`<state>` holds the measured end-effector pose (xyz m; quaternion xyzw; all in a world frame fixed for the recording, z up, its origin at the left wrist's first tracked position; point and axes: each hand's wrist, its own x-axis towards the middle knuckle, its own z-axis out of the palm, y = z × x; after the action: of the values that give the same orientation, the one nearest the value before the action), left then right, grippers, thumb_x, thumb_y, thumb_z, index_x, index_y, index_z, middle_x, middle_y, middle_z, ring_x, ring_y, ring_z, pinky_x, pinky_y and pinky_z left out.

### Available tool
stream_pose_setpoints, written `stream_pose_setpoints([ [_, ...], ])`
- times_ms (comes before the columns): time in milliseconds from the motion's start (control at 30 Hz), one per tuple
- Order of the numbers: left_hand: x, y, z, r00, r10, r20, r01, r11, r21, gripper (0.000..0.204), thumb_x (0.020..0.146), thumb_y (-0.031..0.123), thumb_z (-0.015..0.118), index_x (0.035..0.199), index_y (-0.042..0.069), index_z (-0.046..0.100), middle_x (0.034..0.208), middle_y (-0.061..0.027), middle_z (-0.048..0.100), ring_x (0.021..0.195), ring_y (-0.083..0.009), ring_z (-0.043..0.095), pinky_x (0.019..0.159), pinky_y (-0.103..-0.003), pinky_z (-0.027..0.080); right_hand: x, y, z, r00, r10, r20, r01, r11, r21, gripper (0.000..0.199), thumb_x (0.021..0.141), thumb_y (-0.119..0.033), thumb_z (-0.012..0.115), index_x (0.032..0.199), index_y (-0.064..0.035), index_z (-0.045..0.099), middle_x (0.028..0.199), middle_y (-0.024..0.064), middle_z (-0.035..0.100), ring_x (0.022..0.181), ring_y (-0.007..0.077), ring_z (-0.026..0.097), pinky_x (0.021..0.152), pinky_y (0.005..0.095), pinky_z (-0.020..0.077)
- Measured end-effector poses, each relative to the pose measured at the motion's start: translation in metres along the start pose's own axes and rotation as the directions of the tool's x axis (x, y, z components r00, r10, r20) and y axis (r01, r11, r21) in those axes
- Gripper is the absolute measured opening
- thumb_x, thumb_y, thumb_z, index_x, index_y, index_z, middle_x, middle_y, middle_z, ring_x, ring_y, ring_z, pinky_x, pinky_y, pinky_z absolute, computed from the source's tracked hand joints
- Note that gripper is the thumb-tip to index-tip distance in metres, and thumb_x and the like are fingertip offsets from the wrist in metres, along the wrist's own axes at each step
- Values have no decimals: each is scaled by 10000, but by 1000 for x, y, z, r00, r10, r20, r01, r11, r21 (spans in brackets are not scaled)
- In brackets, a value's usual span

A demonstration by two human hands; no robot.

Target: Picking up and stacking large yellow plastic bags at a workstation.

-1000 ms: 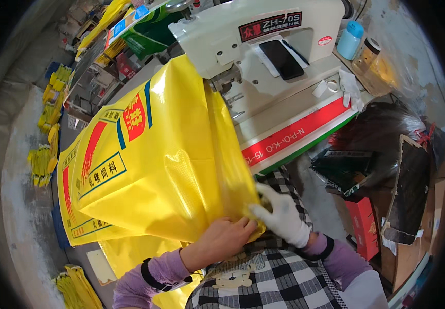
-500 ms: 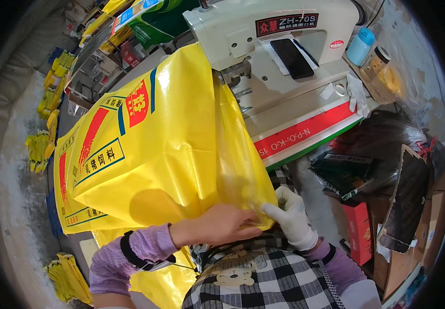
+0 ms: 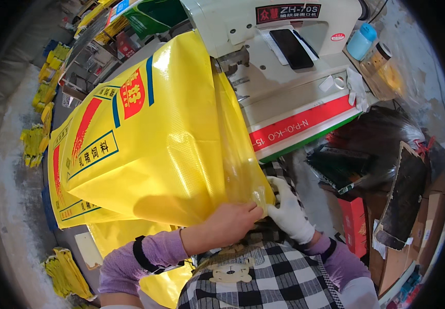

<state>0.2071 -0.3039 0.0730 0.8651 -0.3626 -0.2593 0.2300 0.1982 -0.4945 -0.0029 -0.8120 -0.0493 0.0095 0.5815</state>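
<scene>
A large yellow woven bag (image 3: 171, 149) with red and blue print spreads across the table, its open edge toward me. A clear plastic liner (image 3: 240, 165) shows inside its mouth. My bare left hand (image 3: 230, 220) pinches the near corner of the bag's edge, fingers closed. Right beside it, my right hand (image 3: 290, 212), in a white glove, grips the same corner between thumb and fingers. Beyond the bag's right side stands a cream sewing machine (image 3: 232, 31), its needle area close to the bag's far edge.
A black phone (image 3: 291, 49) lies on the machine bed. At the right are a blue bottle (image 3: 361, 42), a jar (image 3: 379, 55), a red box (image 3: 353, 226) and a dark cardboard piece (image 3: 402, 198). Bundles of folded yellow bags (image 3: 67, 273) lie on the floor at left.
My left hand has slid slightly right along the bag's edge, closer to my gloved right hand. The whole view has shifted a little, so the bag and machine appear slightly higher and farther left.
</scene>
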Motion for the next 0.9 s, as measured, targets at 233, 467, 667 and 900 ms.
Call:
stream_pose_setpoints([
  [233, -5, 8, -7, 997, 36, 64, -36, 999, -5, 309, 797, 53, 611, 1073, 69, 475, 1159, -98, 541, 754, -332, 643, 566, -428, 513, 10, -31, -26, 936, 190, 295, -220, 973, 73, 476, 861, -189, 638, 1285, -3, 527, 931, 244, 662, 832, 365, 669, 762, 390, 523],
  [467, 6, 12, -27, 967, 130, 219, -150, 986, 75, 252, 855, 166, 604, 1064, 78, 493, 1087, -104, 578, 696, -338, 643, 557, -421, 516, 36, -34, 4, 982, 52, 181, -7, 971, -239, 575, 863, -149, 609, 1404, -33, 451, 644, 178, 597, 566, 340, 604, 562, 414, 479],
  [667, 47, -83, -140, 971, 57, 234, -138, 928, 347, 482, 904, 507, 563, 760, 55, 653, 725, -180, 629, 690, -373, 627, 659, -466, 504, 13, -51, -5, 966, -22, 256, 137, 887, -441, 679, 797, 13, 560, 1456, -89, 434, 680, 204, 603, 592, 332, 621, 581, 401, 481],
  [900, -14, -92, -276, 997, -3, -75, 49, 781, 623, 375, 773, 433, 735, 738, 63, 691, 690, -150, 612, 720, -378, 584, 704, -453, 451, 139, -18, 44, 971, -119, 209, 216, 809, -547, 643, 817, -102, 555, 1447, -96, 430, 763, 157, 672, 697, 372, 657, 610, 482, 511],
])
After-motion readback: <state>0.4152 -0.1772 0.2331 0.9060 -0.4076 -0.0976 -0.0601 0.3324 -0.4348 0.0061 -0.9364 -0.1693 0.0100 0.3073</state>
